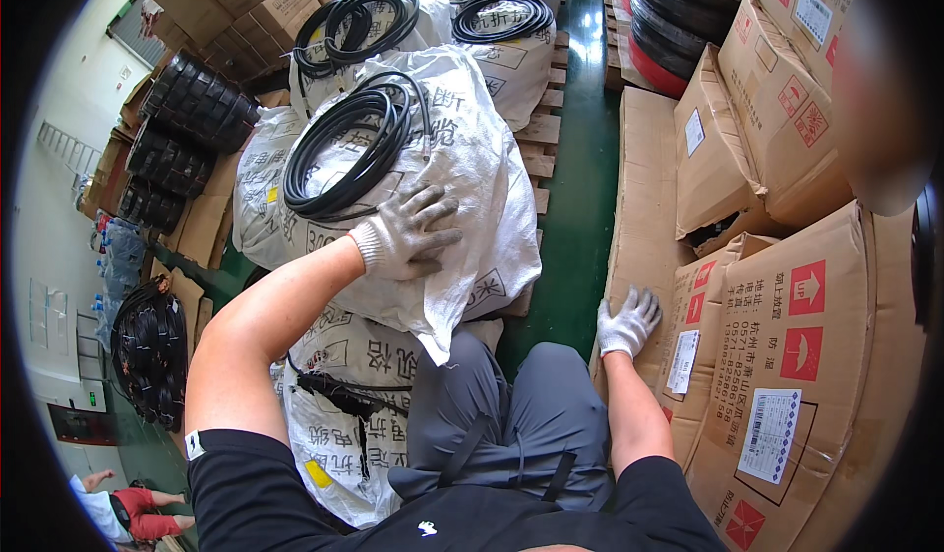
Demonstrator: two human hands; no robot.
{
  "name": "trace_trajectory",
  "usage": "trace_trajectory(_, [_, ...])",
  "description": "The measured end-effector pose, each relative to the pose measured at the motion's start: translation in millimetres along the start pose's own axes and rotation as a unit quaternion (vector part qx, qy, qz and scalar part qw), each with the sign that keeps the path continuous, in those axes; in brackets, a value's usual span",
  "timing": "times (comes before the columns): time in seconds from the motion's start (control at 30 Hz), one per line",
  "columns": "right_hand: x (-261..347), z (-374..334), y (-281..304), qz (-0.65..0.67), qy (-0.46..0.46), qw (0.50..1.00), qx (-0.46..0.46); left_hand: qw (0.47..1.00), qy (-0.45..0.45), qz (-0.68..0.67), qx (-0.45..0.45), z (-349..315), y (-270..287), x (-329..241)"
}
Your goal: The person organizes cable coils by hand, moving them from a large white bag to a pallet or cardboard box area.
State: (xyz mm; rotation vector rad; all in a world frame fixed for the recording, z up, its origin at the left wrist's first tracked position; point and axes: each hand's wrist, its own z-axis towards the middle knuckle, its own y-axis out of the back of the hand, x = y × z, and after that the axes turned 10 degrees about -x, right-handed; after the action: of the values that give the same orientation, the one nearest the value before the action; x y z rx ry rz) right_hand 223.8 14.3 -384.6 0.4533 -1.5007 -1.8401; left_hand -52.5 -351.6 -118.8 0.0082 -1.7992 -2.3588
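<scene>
Nothing in the grip, everything at rest

The left hand [411,232] lies palm down on a large white woven sack [482,193], its grip loosely spread, pinching nothing; the black cable coil [303,174] rests on that same sack, just beyond the fingers, with one strand arching away from the ring on the side toward the hand; whether the glove's cuff touches the lowest strands I cannot tell.

The right hand [629,324] is set against a long brown carton [644,188] beside the person's knee, its grip spread too; it seems to be steadying rather than grasping, though its underside is hidden.

As for how far things have come, the nearest cable looks already wound and laid flat, which I would call done; the double coil [408,26] and the single coil [472,31] farther back likewise lie wound on sacks; the coil by the left hand is not lifted; the lower sack [339,444] by the person's legs gapes, with dark material showing in the tear, and is not closed up; the printed carton [836,355] at the right stands with its near face whole; beyond that, the view does not settle what is left.
</scene>
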Motion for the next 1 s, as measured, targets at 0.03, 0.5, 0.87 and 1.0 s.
trace_trajectory(0.03, [-0.4, -0.2, -0.3, -0.001, 0.001, 1.0, -0.001, 1.0, 0.0, 0.0, 0.0, 0.3, -0.4, 0.0])
trace_trajectory(0.5, [0.0, 0.1, 0.0, -0.003, 0.001, 1.0, -0.002, 1.0, 0.01, -0.003, 0.027, 0.5, 1.9, -0.8])
trace_trajectory(0.87, [0.3, 0.0, 0.0, -0.006, 0.001, 1.0, -0.001, 1.0, 0.006, -0.006, 0.014, 0.3, 1.0, -0.1])
trace_trajectory(1.0, [0.3, 0.2, 0.3, -0.004, 0.001, 1.0, -0.002, 1.0, 0.008, -0.008, 0.017, 0.7, 1.7, -0.6])
